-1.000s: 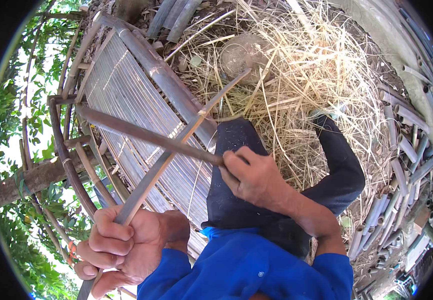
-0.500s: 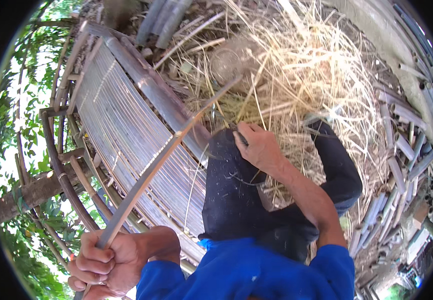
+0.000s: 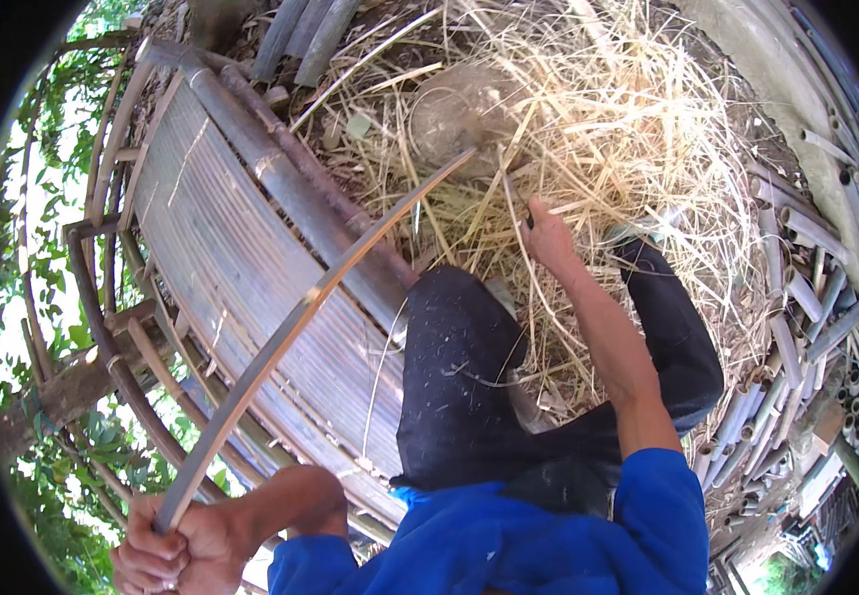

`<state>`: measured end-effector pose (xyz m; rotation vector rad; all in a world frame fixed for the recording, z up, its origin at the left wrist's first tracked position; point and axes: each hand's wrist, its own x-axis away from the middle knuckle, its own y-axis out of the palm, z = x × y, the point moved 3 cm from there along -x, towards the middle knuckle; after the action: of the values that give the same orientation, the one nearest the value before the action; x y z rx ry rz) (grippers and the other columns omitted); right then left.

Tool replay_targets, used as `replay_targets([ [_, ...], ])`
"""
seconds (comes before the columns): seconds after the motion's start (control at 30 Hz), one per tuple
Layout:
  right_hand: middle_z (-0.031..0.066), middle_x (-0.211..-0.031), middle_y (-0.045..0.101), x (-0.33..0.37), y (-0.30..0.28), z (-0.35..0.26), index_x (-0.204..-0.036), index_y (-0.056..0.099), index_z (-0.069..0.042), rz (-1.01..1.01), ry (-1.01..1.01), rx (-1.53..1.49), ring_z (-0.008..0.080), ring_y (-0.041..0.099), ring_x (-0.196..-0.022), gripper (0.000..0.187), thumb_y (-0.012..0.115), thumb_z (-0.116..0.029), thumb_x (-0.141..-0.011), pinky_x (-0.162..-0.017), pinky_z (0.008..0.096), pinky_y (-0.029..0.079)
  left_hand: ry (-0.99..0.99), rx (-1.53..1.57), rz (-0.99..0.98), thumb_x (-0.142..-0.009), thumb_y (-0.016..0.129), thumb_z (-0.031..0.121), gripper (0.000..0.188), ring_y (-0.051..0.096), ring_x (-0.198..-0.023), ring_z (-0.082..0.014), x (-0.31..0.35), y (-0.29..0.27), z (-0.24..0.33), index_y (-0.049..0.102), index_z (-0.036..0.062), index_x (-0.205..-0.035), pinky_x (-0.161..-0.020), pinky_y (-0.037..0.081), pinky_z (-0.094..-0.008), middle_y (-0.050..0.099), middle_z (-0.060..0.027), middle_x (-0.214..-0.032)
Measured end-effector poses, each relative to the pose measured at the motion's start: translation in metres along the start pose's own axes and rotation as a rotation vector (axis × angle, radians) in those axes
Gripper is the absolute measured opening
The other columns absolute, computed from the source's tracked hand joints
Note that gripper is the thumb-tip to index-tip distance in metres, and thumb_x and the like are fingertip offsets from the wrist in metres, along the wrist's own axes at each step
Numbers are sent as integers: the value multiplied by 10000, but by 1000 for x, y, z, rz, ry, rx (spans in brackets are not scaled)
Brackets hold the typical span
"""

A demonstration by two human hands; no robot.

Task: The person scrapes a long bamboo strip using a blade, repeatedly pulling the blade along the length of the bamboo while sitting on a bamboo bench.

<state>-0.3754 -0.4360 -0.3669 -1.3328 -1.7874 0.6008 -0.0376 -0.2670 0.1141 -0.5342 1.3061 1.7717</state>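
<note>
In the lower left corner my left hand [image 3: 167, 550] is closed round the near end of a long bamboo strip [image 3: 295, 322]. The strip rises slantwise past my knee, its far tip just in front of a round brownish block [image 3: 454, 114] on the ground. My right hand [image 3: 551, 238] is closed on the dark handle of a knife [image 3: 514, 188], out beyond my knees. The knife's thin blade points up toward the block and is hard to tell from the straw-coloured strips around it.
Pale bamboo shavings [image 3: 628, 129] are heaped ahead and to the right. A slatted bamboo bench [image 3: 241, 228] stands along my left. Cut bamboo tubes [image 3: 806, 297] lie at the right, by a concrete edge [image 3: 776, 99]. Green leaves [image 3: 57, 297] show beyond the bench.
My right hand with the knife has moved from beside my knee forward and to the right. My left hand, still gripping the strip, has shifted slightly down and left.
</note>
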Motion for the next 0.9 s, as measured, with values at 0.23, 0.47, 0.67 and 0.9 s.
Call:
replay_targets([
  [0.23,254,-755,636,91,-82,-145,-1096,491,-18,-46,-278,-144,440,652,-689,250,609,-196,-966,-601,532,523,179,-315,-68,-1095,421,359,380,365,-507,-120,12,35,-9,503,19,-1245,-461,312,-265,391,-4,-684],
  [0.47,69,-765,502,240,-170,-270,-1073,611,-47,291,-927,-226,192,612,-562,186,611,-103,-896,-455,319,496,265,-439,-8,-1095,459,273,337,302,-485,-76,29,63,-18,466,66,-1361,-450,248,-236,330,17,-664],
  [0.67,83,-793,538,214,-146,-251,-1039,622,-20,253,-816,-241,214,631,-589,223,699,-111,-850,-490,323,520,281,-515,30,-1084,494,264,301,280,-478,-76,33,67,-19,491,67,-1312,-447,221,-229,315,26,-652],
  [0.9,69,-738,502,181,-124,-219,-1033,623,-80,293,-750,-206,213,615,-548,212,707,-99,-839,-449,331,510,320,-543,55,-1072,519,228,272,280,-480,-77,20,55,-22,513,65,-1290,-447,208,-234,314,27,-652],
])
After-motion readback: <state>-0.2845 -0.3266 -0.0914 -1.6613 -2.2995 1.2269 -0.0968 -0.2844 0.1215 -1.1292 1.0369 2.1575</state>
